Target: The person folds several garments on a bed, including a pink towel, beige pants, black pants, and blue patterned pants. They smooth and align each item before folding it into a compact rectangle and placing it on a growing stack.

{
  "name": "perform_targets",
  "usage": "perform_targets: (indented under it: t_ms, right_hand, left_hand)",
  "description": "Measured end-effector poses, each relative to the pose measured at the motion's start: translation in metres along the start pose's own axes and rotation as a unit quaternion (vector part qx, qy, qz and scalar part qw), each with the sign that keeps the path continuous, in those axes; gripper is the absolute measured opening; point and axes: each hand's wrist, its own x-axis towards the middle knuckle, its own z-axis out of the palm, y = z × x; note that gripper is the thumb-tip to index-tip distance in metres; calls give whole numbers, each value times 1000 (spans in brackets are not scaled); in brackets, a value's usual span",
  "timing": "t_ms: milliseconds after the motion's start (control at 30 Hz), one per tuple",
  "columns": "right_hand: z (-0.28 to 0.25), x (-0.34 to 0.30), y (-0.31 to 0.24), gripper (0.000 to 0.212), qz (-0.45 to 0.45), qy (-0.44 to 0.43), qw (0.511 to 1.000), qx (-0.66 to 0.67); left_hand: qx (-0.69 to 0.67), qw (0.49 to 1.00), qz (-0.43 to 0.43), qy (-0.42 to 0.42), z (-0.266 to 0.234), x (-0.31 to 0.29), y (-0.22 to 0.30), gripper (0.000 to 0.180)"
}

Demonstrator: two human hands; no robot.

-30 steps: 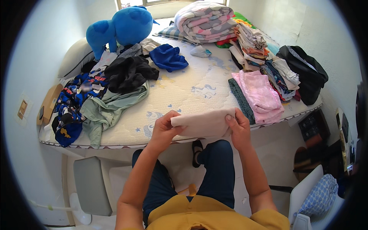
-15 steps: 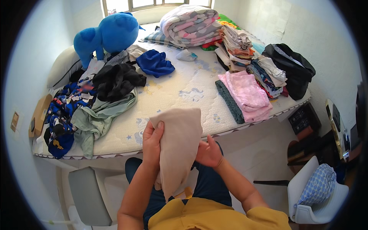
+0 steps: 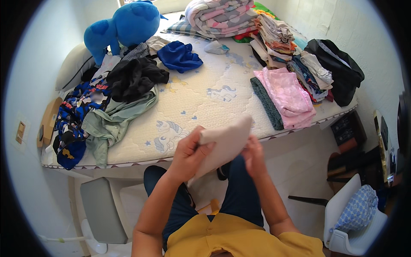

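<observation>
one pale cloth (image 3: pixel 227 143) pinched in my left hand (image 3: pixel 187 155); right hand (image 3: pixel 255 157) blurred at edge, grip unclear; likely folding; edges need squaring next.

Blue plush toy (image 3: pixel 137 25), rolled quilt (image 3: pixel 220 18) — patterned, white chair (image 3: pixel 340 203)

From the person's head, the fisheye view looks steeply down over the mustard-yellow cloth shirt (image 3: pixel 201 235), close at its lower edge. It faces forward across the flat cream quilted mattress (image 3: pixel 190 88) to the rolled pink-and-grey fabric quilt (image 3: pixel 220 19) farther off
</observation>
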Motion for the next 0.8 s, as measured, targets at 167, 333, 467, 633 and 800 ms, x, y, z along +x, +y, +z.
perform_targets:
  t_ms: [167,333,467,633,800]
  right_hand:
    - [21,3,-113,43,-270,-75,901,-332]
    - [56,-22,-148,26,28,-275,834,-477]
    - [43,-30,-152,16,113,-265,810,-511]
    - [36,-34,-176,12,99,-271,819,-496]
    - [21,10,-210,18,159,-212,847,-460]
  left_hand:
    - [109,978,-34,-174,-7,5,5,8]
    - [86,967,-37,-236,16,12,-16,12]
    - [-153,954,-167,-195,26,-7,-61,26]
    - [21,905,-220,-364,29,-18,-87,31]
    - [25,860,-299,-412,-5,14,-144,31]
